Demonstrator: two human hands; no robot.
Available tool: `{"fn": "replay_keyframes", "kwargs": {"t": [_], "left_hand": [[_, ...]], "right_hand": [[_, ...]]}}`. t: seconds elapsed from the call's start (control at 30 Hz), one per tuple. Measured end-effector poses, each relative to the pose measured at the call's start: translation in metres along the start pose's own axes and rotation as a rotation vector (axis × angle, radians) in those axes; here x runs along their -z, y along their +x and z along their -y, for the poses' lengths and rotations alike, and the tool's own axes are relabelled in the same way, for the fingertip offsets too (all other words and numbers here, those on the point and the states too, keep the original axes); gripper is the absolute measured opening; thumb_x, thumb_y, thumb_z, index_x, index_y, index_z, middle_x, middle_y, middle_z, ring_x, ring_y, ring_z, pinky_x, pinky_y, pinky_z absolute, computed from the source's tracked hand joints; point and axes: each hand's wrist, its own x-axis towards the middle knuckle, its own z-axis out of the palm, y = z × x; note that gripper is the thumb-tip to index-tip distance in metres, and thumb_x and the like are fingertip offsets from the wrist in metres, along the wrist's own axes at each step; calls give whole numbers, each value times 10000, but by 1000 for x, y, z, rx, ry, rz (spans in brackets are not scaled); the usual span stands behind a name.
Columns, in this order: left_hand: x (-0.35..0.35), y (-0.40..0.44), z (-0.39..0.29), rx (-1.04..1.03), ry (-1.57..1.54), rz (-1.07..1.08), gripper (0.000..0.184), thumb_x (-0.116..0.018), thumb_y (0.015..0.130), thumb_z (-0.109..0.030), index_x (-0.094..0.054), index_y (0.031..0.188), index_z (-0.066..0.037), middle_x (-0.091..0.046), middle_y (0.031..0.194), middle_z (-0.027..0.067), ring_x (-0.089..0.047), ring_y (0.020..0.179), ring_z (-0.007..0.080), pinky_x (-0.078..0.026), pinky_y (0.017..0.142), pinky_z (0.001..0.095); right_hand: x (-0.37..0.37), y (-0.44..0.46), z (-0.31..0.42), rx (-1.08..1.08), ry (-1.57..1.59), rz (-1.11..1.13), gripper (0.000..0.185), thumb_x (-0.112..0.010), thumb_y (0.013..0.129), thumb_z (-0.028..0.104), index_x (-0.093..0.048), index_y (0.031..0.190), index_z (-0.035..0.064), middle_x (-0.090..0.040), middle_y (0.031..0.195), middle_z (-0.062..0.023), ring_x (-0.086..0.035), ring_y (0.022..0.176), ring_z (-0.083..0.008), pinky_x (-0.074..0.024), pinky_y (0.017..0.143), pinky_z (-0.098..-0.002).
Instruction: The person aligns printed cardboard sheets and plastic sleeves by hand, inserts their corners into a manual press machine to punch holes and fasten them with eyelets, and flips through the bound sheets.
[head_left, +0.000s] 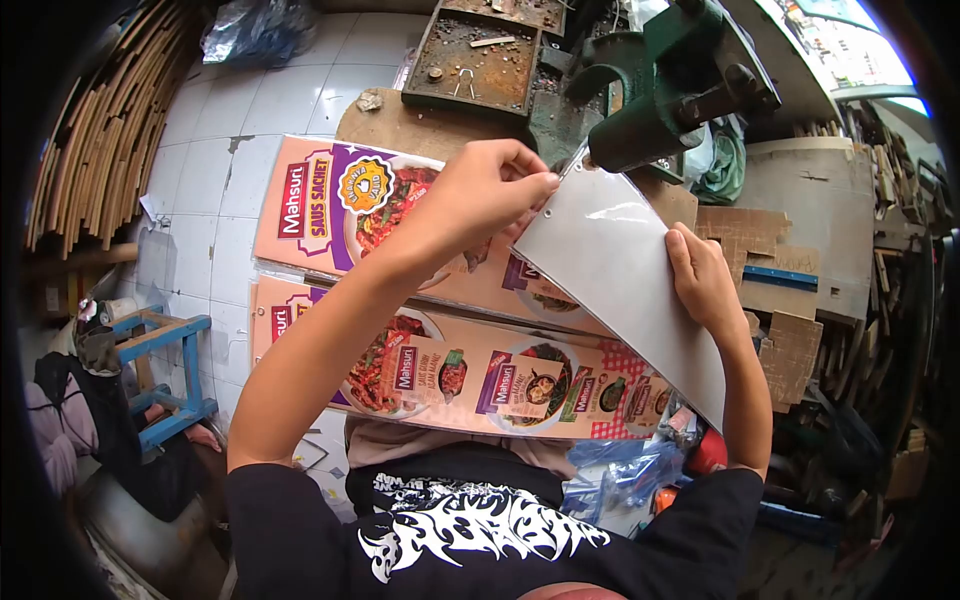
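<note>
A white plastic sheet slants across the work area, its upper corner at the green metal press. My left hand pinches the sheet's edge near that corner, close to a small metal eyelet. On the right edge, my right hand grips the sheet between thumb and fingers. Beneath it lie two stacks of printed orange banners, an upper one and a lower one. The sheet covers part of both.
A rusty tray with small parts stands beside the press. At left are stacked wooden strips and a blue stool frame. Cardboard pieces lie at right. Blue plastic sits near my body.
</note>
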Motion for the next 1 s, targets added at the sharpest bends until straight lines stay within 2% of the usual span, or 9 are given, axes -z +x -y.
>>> {"fn": "replay_keyframes", "kwargs": {"t": [0.03,0.1,0.3,0.47,0.7,0.87,0.93,0.97,1.0], "left_hand": [[2,-13,0,4,-1,9,299,-664,903,-236,-622,1029,33,-661,815,64,-614,636,90,-512,562,213],[8,-32,2,165,-135,130,286,-650,916,-233,-628,1017,33,-666,802,79,-644,648,111,-531,576,215],[9,-51,16,208,-188,203,280,-628,931,-225,-647,971,51,-667,771,94,-650,627,134,-541,571,238],[6,-53,18,194,-182,194,271,-644,924,-247,-633,976,19,-677,778,86,-656,640,113,-546,599,227],[1,-54,23,84,-174,129,226,-589,944,-207,-634,926,13,-678,757,78,-647,632,122,-533,577,240],[-2,-68,14,80,-86,179,231,-589,948,-198,-632,954,29,-679,811,81,-655,738,120,-542,692,255],[-4,-83,2,15,-116,207,239,-603,948,-204,-630,968,33,-680,840,82,-654,777,121,-542,725,263],[-5,-92,-4,-49,-148,235,248,-617,947,-209,-629,982,36,-681,869,83,-653,816,122,-541,759,270],[-6,-99,-8,-108,-236,283,257,-650,937,-215,-628,1001,34,-682,904,78,-653,848,125,-537,792,276]], "right_hand": [[0,-1,0,27,-1,-7,392,-394,1027,319,-490,824,-1,-518,648,-259,-526,640,-470,-416,615,-491],[2,0,0,14,-11,-1,392,-393,1026,318,-492,822,0,-521,650,-262,-534,648,-470,-418,618,-492],[4,0,3,2,-40,14,387,-396,1025,312,-492,811,4,-523,649,-266,-547,658,-468,-421,622,-492],[6,-1,7,-12,-44,28,378,-399,1023,305,-504,818,5,-526,650,-261,-539,645,-463,-415,620,-495],[4,-12,4,10,5,-62,372,-406,1022,299,-506,819,3,-530,661,-258,-530,646,-466,-411,613,-494],[3,-37,10,-76,-15,-52,373,-405,1021,284,-529,829,-10,-544,675,-258,-534,655,-455,-416,628,-481],[-9,-46,5,92,217,-167,378,-397,1023,274,-555,862,-28,-530,668,-238,-564,649,-371,-421,630,-430],[-6,-53,-6,-17,227,21,418,-377,1032,288,-568,877,-49,-547,665,-157,-554,655,-238,-422,634,-365],[-10,-61,3,-85,406,75,445,-367,1036,303,-570,862,-53,-543,669,-114,-527,648,-199,-416,628,-338]]}}
